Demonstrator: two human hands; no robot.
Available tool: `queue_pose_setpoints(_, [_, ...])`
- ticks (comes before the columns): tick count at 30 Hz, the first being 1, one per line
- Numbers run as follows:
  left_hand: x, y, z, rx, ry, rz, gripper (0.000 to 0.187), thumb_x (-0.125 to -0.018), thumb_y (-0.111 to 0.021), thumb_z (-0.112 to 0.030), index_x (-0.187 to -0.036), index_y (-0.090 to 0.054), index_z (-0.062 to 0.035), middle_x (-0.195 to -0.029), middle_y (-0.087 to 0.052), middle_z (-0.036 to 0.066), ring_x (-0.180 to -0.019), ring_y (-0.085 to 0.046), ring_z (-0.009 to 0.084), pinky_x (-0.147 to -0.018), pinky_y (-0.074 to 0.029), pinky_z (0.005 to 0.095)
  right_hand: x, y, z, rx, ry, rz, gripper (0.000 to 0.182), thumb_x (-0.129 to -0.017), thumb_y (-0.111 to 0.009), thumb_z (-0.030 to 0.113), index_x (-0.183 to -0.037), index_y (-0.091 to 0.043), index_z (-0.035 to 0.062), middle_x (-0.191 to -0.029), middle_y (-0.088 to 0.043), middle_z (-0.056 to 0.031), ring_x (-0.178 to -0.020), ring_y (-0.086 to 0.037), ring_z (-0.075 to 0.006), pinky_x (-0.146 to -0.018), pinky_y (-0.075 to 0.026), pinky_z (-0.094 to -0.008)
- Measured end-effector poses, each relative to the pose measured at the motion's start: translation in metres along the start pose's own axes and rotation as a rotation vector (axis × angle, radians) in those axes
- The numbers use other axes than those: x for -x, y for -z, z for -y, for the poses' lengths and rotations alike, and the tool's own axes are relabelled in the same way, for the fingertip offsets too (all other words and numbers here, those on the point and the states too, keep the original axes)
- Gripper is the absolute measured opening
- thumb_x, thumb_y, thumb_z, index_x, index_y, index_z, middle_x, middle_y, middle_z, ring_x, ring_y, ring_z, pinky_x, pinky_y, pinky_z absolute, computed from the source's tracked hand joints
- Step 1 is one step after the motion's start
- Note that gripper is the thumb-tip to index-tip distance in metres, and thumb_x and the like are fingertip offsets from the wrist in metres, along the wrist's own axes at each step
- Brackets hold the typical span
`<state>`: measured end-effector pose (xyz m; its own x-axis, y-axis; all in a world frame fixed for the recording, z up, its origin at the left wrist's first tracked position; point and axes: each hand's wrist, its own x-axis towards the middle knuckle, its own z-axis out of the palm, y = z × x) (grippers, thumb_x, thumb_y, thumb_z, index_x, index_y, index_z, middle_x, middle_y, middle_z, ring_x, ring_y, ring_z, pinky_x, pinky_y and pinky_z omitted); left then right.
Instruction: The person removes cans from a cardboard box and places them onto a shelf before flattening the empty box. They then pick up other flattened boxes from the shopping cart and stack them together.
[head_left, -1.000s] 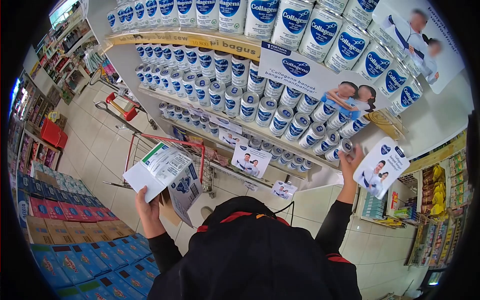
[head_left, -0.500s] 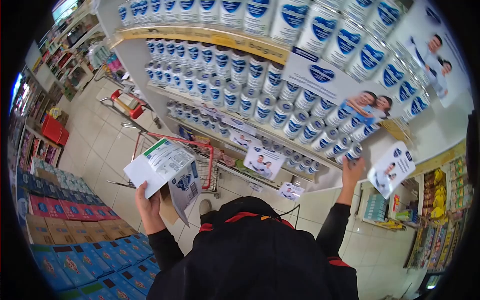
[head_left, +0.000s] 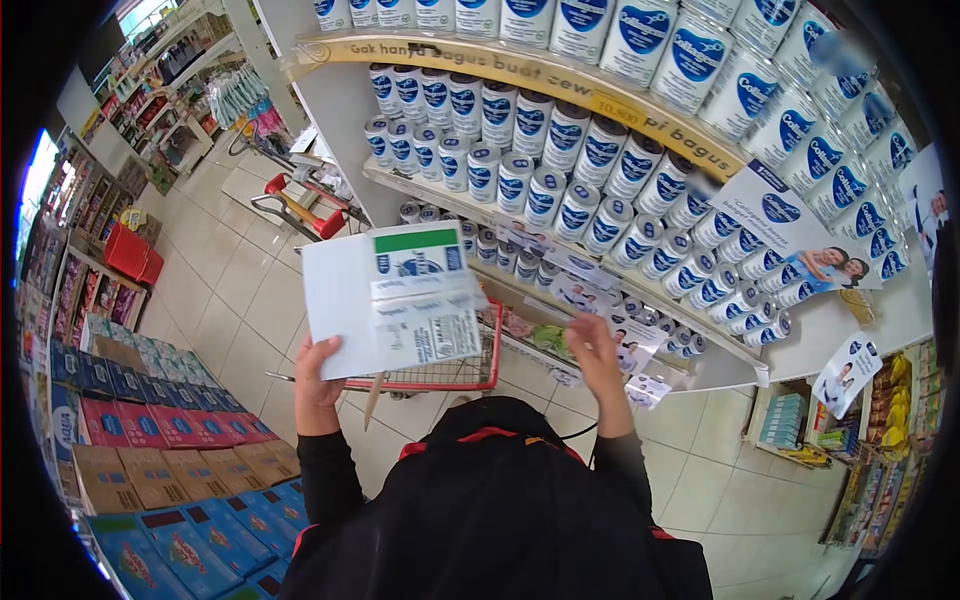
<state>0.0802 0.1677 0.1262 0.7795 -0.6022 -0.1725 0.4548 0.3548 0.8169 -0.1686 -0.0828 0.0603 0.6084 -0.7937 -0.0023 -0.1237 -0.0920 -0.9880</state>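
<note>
My left hand (head_left: 318, 385) grips a white cardboard box (head_left: 400, 310) by its lower left corner. The box has an open flap at the left and a green stripe with printing on top; its inside is hidden. To the right, my right hand (head_left: 593, 355) is raised in front of the lower shelf, fingers slightly curled and apart, holding nothing. Rows of white and blue cans (head_left: 585, 210) stand on the shelf beyond both hands.
A red shopping cart (head_left: 440, 380) stands below the box, with another cart (head_left: 315, 215) behind it. Stacked cartons (head_left: 180, 480) line the left side. A promo card (head_left: 845, 375) hangs at the right, near a snack rack (head_left: 885, 400).
My right hand has come away from the can at the shelf's right end and moved left toward the box. The box has turned its printed top more toward the camera. The view has shifted.
</note>
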Motion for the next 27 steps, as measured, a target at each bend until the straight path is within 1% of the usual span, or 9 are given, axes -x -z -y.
queue_pose_setpoints(7, [-0.058, 0.009, 0.000, -0.137, 0.265, 0.360, 0.040, -0.065, -0.054, -0.004, -0.103, -0.045, 0.0059, -0.093, -0.054, 0.013, -0.083, -0.054, 0.0214, -0.073, -0.044, 0.0299, -0.034, -0.060, 0.032, -0.098, 0.183, 0.015, 0.052, -0.074, -0.058, 0.025, -0.118, -0.035, 0.0074, -0.115, -0.039, -0.0105, -0.106, -0.038, -0.0206, -0.081, -0.038, -0.0306])
queue_pose_setpoints(9, [-0.072, 0.002, 0.008, -0.135, 0.356, 0.436, 0.041, -0.066, -0.054, -0.004, -0.105, -0.044, 0.0054, -0.094, -0.053, 0.013, -0.082, -0.055, 0.0214, -0.072, -0.045, 0.0299, -0.040, -0.057, 0.018, -0.127, 0.123, 0.226, 0.058, -0.075, -0.056, 0.028, -0.122, -0.030, 0.0068, -0.118, -0.038, -0.0108, -0.109, -0.036, -0.0212, -0.085, -0.034, -0.0328])
queue_pose_setpoints(13, [-0.099, 0.003, 0.042, -0.063, 0.505, 0.427, 0.039, -0.067, -0.054, -0.003, -0.104, -0.044, 0.0045, -0.093, -0.053, 0.013, -0.083, -0.055, 0.0217, -0.071, -0.047, 0.0301, -0.015, -0.060, 0.002, -0.359, -0.030, 0.189, 0.059, -0.076, -0.054, 0.030, -0.122, -0.029, 0.0038, -0.121, -0.036, -0.0115, -0.110, -0.035, -0.0220, -0.088, -0.031, -0.0343])
queue_pose_setpoints(16, [-0.115, 0.014, 0.070, -0.061, 0.613, 0.442, 0.039, -0.067, -0.054, -0.002, -0.104, -0.043, 0.0043, -0.094, -0.053, 0.013, -0.082, -0.056, 0.0218, -0.072, -0.047, 0.0306, 0.012, -0.073, -0.016, -0.051, -0.262, 0.127, 0.062, -0.073, -0.058, 0.030, -0.121, -0.029, 0.0036, -0.118, -0.039, -0.0135, -0.101, -0.044, -0.0241, -0.080, -0.039, -0.0297])
queue_pose_setpoints(17, [-0.122, 0.020, 0.078, -0.065, 0.660, 0.453, 0.039, -0.067, -0.054, -0.002, -0.104, -0.043, 0.0042, -0.093, -0.053, 0.013, -0.082, -0.056, 0.0219, -0.073, -0.048, 0.0309, 0.022, -0.079, -0.029, 0.070, -0.180, -0.008, 0.046, -0.072, -0.059, 0.029, -0.108, -0.045, 0.0032, -0.094, -0.053, -0.0116, -0.077, -0.052, -0.0189, -0.063, -0.042, -0.0249])
queue_pose_setpoints(18, [-0.124, 0.022, 0.083, -0.067, 0.673, 0.454, 0.039, -0.067, -0.054, -0.002, -0.104, -0.043, 0.0042, -0.093, -0.053, 0.013, -0.082, -0.056, 0.0219, -0.073, -0.048, 0.0309, 0.027, -0.077, -0.026, 0.069, -0.192, -0.015, 0.046, -0.072, -0.059, 0.029, -0.108, -0.045, 0.0032, -0.094, -0.053, -0.0116, -0.077, -0.052, -0.0189, -0.063, -0.042, -0.0249])
queue_pose_setpoints(20, [-0.127, 0.026, 0.087, -0.065, 0.745, 0.489, 0.038, -0.067, -0.055, -0.002, -0.103, -0.045, 0.0037, -0.092, -0.054, 0.012, -0.082, -0.056, 0.0211, -0.073, -0.047, 0.0301, 0.039, -0.067, -0.011, 0.391, -0.288, 0.090, 0.030, -0.072, -0.060, 0.029, -0.082, -0.054, 0.0007, -0.064, -0.052, -0.0054, -0.055, -0.044, -0.0133, -0.049, -0.036, -0.0249])
queue_pose_setpoints(21, [-0.127, 0.025, 0.088, -0.066, 0.754, 0.486, 0.038, -0.067, -0.055, -0.002, -0.103, -0.045, 0.0037, -0.092, -0.054, 0.012, -0.082, -0.056, 0.0211, -0.073, -0.047, 0.0301, 0.046, -0.067, -0.008, 0.258, -0.223, -0.034, 0.029, -0.074, -0.058, 0.027, -0.066, -0.053, -0.0005, -0.050, -0.040, 0.0009, -0.046, -0.032, -0.0088, -0.043, -0.029, -0.0255])
queue_pose_setpoints(27, [-0.134, 0.017, 0.111, -0.627, 0.578, 0.770, 0.030, -0.075, -0.055, -0.011, -0.102, -0.049, 0.0025, -0.087, -0.054, 0.004, -0.074, -0.050, 0.0095, -0.064, -0.041, 0.0230, 0.045, -0.060, 0.007, -0.018, -0.276, -0.037, 0.023, -0.077, -0.054, 0.022, -0.074, -0.054, -0.0006, -0.056, -0.041, 0.0038, -0.052, -0.034, -0.0039, -0.046, -0.029, -0.0202])
